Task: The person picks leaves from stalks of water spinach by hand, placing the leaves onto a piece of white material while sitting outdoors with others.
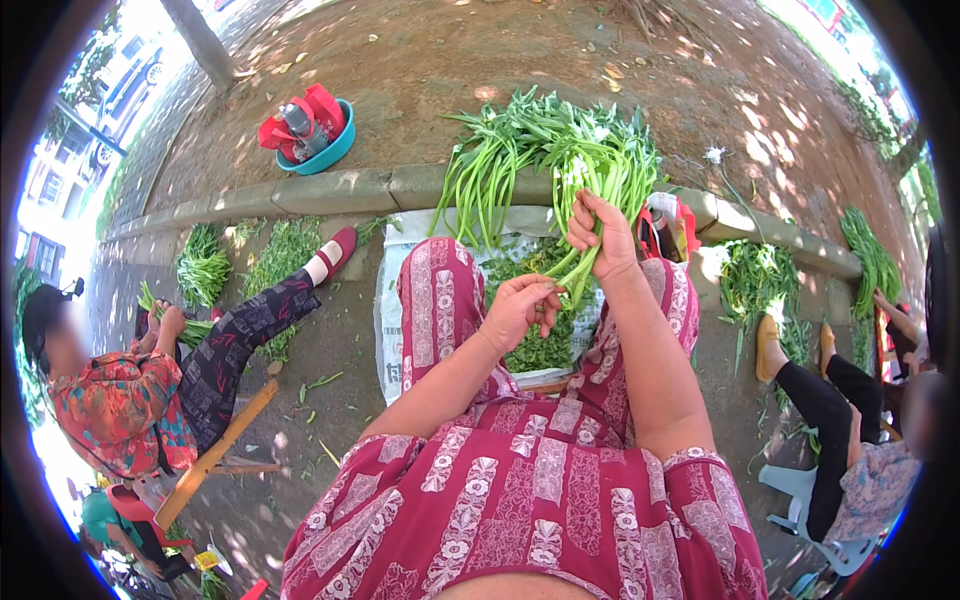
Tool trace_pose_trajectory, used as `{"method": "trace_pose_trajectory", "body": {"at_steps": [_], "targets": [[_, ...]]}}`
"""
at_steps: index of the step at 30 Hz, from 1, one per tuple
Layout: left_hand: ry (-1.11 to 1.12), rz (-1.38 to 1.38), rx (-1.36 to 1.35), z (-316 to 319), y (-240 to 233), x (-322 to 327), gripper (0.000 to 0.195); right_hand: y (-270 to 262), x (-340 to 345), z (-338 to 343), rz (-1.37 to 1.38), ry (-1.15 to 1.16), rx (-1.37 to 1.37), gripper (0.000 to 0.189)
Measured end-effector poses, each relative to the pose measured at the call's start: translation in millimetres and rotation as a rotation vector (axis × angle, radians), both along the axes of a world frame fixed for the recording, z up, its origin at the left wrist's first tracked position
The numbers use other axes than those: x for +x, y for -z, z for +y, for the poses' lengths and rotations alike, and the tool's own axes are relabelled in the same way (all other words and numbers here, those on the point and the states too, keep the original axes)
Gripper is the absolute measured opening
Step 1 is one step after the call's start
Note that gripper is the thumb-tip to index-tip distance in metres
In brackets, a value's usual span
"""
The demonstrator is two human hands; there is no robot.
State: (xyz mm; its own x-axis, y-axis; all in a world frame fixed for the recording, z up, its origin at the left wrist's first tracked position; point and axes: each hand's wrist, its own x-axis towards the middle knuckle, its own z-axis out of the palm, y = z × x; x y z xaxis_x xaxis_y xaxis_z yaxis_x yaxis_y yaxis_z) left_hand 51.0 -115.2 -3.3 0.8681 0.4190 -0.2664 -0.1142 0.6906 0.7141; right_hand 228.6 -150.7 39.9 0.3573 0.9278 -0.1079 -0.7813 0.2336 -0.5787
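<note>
Long-stemmed leafy greens, like water spinach, fill my right hand [604,234], whose fingers wrap the stems of a bunch [607,176]. The lower stem ends poke out below that fist. My left hand [525,311] pinches one of these ends between thumb and forefinger. Beyond my knees, a second pile of greens [487,176] drapes over the stone kerb, leaves pointing away from me. Between my legs lies a white woven plastic sack [394,300], bearing printed writing and covered with loose leaves and trimmings [540,349].
A blue basin [341,146] holding red bags and a grey bottle stands past the stone kerb [337,191]. Beside my right knee is a red-and-white bag [667,225]. People sit at left [127,405] and right [862,480], with greens [202,266] on the ground. A wooden bench [217,454] extends at left.
</note>
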Motion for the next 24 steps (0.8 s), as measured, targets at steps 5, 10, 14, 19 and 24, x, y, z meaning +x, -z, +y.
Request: {"method": "trace_pose_trajectory", "body": {"at_steps": [5,10,14,19,24], "targets": [[0.044,0.089,0.037,4,14,-2,0.020,0,-2,0,-0.011,0.020,-0.017,0.014],[0.111,0.118,0.211,-4,8,0,0.023,3,-1,2,-0.002,0.073,-0.042,0.013],[0.253,0.064,0.088,-7,-1,-1,0.025,5,0,2,0.008,0.074,-0.024,0.013],[0.271,0.007,-0.009,-10,-1,0,0.026,3,-1,2,-0.009,0.066,-0.020,0.013],[0.260,-0.084,-0.193,-11,2,1,0.017,3,-2,2,0.009,0.069,0.005,0.014]]}}
